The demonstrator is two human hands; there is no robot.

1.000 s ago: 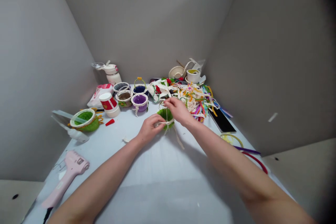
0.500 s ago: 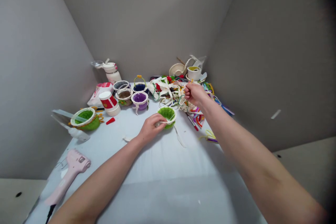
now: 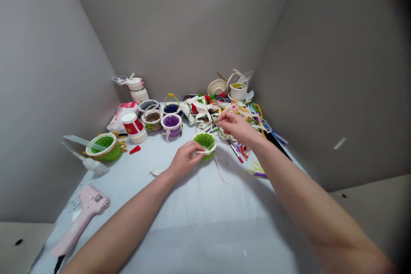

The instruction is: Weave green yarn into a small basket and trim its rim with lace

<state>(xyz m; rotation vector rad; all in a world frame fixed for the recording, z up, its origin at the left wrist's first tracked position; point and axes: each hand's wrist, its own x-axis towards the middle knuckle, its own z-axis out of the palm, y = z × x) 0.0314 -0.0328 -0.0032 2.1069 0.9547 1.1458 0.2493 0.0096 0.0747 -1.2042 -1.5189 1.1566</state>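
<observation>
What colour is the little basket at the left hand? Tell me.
Green basket, white rim; head view.

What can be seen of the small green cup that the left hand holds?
The small green cup is round and open at the top, bright green inside, with a pale lace-like band around its rim. It stands upright on the white table, in front of the ribbon pile. The left hand grips its near side at the rim. A pale strip lies beside it.
</observation>
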